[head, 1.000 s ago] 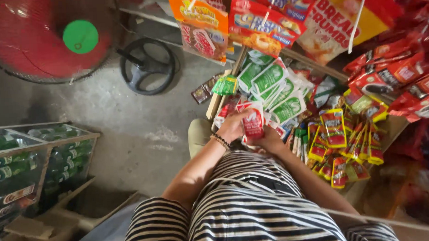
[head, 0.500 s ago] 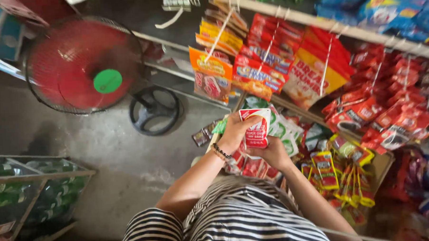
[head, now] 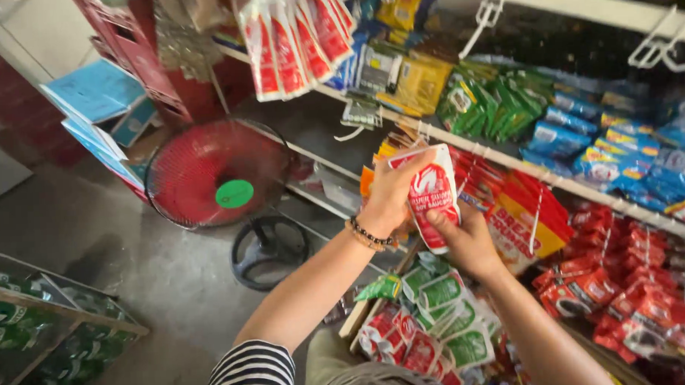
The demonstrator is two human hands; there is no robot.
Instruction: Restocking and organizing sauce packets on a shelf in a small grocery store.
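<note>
Both hands raise a red-and-white sachet pack (head: 431, 195), a flat, glossy pouch with a white upper edge and a red printed panel, held upright in front of a white wire shelf rail (head: 508, 160). The left hand (head: 392, 189), wearing a dark beaded bracelet (head: 370, 235), has its fingers clamped around the pack's upper left side; the right hand (head: 466, 241) has its fingers clamped on the lower edge, thumb on the front face. Below the hands hang strips of green-and-white sachets (head: 445, 318) and red sachets (head: 401, 342). To the left stands a red floor fan (head: 219, 178) on the concrete floor (head: 132, 260).

Compared with half a second earlier, the pack sits higher and closer to the shelf rail, the arms are more extended, and the view has tilted upward, so that the blue packets (head: 622, 152) on the shelf now show.
</note>
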